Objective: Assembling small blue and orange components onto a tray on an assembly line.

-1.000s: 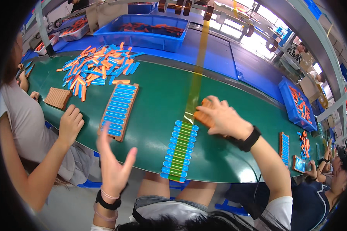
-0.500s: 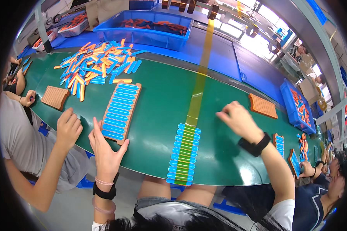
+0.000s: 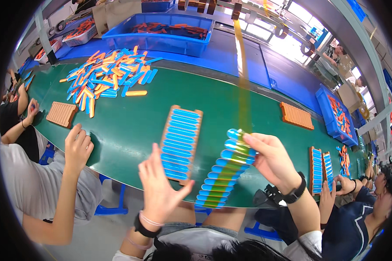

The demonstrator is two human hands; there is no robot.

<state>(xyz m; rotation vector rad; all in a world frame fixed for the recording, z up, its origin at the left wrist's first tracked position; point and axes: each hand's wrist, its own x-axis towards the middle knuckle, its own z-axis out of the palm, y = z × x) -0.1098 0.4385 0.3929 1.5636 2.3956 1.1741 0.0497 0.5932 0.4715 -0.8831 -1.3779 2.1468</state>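
Spread along the left edge and near end of an orange-brown slotted tray [image 3: 199, 130], my left hand [image 3: 159, 189] has its thumb at the tray's near right corner. Blue strips [image 3: 181, 130] with rounded ends lie side by side in the tray's slots. My right hand [image 3: 272, 158] pinches the upper part of a yellow see-through tape [image 3: 245, 104], which runs down from above. Several blue strips [image 3: 217, 181] stuck in a row across this tape hang from my fingers, the upper ones raised and tilted, the lower ones near the table's front edge.
Loose orange and blue strips [image 3: 109, 74] are heaped at the far left of the green table [image 3: 139, 161]. Slotted trays [image 3: 62, 114] stand at left and right. Behind is a blue bin [image 3: 161, 42]; tape rolls [image 3: 236, 11] hang overhead. Co-workers sit on both sides.
My left hand and the tray have moved right, closer to the taped strips. My right hand has come down onto the tape and lifted the upper end of the row.
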